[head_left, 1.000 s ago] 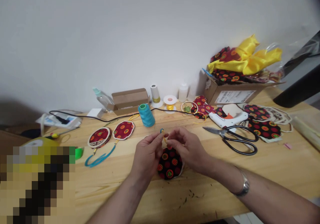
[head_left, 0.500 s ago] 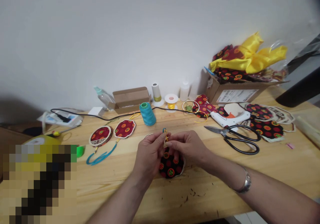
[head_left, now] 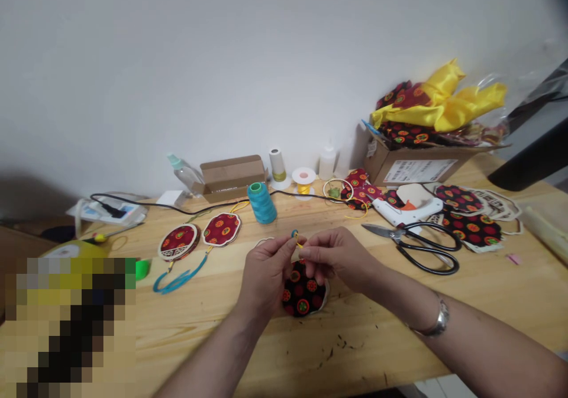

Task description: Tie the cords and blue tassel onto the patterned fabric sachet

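My left hand (head_left: 269,268) pinches a small blue-and-yellow piece of cord (head_left: 295,234), its tip poking up above my thumb. My right hand (head_left: 332,255) is closed too, its thumb and forefinger pinching the yellow cord (head_left: 300,246) close beside the left fingertips. Below both hands is a rounded black fabric ornament (head_left: 304,294) with red and orange flower prints and a pale scalloped rim. Part of it is covered by my fingers. Just beyond the hands stands a teal thread cone (head_left: 261,204).
Black-handled scissors (head_left: 415,244) lie at the right, by a white glue gun (head_left: 406,213). Two red ornaments, one a scalloped ornament (head_left: 222,230), lie left. A fabric-filled cardboard box (head_left: 419,164) stands back right. A black cable (head_left: 213,207) runs across the back.
My right fingers have drawn slightly to the right from the left ones, with yellow cord now stretched between them. The blue tip has shifted a little to the right.
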The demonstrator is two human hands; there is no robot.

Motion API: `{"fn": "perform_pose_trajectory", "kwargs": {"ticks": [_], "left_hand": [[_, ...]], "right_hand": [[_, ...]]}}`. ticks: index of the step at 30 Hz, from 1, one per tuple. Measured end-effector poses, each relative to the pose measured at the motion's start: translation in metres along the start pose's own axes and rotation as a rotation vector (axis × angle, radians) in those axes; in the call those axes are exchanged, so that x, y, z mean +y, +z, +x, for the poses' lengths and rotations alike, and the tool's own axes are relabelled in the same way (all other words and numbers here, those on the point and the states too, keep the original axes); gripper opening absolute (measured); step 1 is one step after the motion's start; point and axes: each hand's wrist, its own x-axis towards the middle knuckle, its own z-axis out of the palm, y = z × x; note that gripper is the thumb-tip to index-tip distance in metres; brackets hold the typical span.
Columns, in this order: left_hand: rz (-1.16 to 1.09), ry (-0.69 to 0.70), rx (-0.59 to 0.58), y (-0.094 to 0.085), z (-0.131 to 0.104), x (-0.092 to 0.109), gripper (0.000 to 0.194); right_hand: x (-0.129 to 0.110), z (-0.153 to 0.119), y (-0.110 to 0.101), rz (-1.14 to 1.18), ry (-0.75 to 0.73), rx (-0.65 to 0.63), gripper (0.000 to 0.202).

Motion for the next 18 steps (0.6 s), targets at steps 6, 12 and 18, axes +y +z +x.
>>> {"fn": "perform_pose_trajectory", "kwargs": {"ticks": [6,12,18], "left_hand": [[0.007,0.012,-0.01,-0.001,-0.001,0.001,0.025],[-0.015,-0.006,0.009,0.0,0.0,0.003,0.027],[-0.033,0.01,0.008,0.0,-0.001,0.003,0.027]], "right_hand": [[-0.005,-0.002,-0.007,0.166,0.064,-0.142,0.025],[-0.005,-0.002,-0.012,0.258,0.088,-0.2,0.02],[-0.003,0.0,-0.012,0.264,0.084,-0.197,0.02]]}}
